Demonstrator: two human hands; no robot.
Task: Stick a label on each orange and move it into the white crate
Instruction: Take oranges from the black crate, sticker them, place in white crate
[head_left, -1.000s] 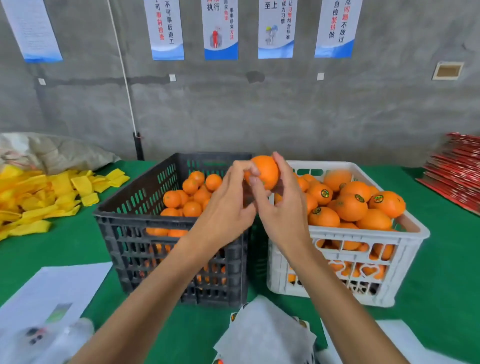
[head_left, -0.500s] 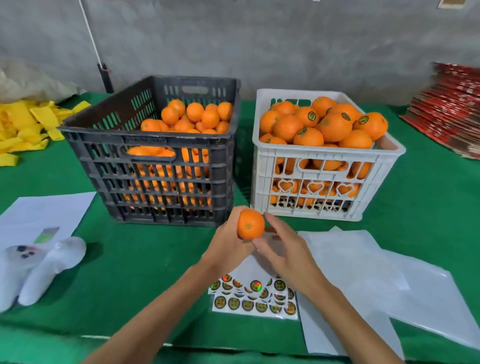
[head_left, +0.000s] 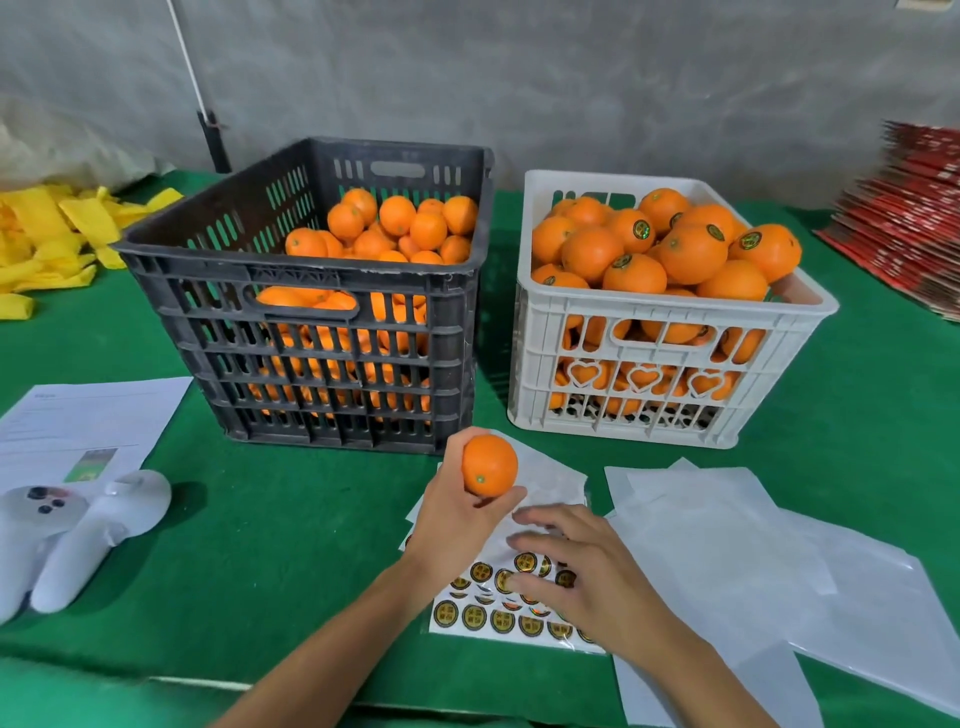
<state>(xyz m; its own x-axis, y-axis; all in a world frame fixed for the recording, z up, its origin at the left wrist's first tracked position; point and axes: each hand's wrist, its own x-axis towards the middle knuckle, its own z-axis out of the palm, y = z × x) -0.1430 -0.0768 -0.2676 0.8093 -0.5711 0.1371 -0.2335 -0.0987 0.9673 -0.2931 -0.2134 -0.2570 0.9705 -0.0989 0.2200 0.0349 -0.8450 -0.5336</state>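
My left hand (head_left: 457, 514) grips a bare orange (head_left: 489, 465) just in front of the two crates, above the green table. My right hand (head_left: 582, 577) lies below it with fingers spread over a sheet of round gold-and-black labels (head_left: 488, 618); its fingertips touch the sheet. The dark grey crate (head_left: 311, 332) at the left holds several unlabelled oranges. The white crate (head_left: 670, 374) at the right is heaped with oranges, many of them bearing labels.
Empty white backing sheets (head_left: 727, 545) lie spread at the right front. A white handheld controller (head_left: 67, 535) and a printed paper (head_left: 78, 421) lie at the left. Yellow strips (head_left: 47, 239) pile at the far left, red stacked packs (head_left: 914, 218) at the far right.
Both hands came down from above the crates to the table front. My right hand let go of the orange and dropped onto the label sheet; my left hand keeps the orange.
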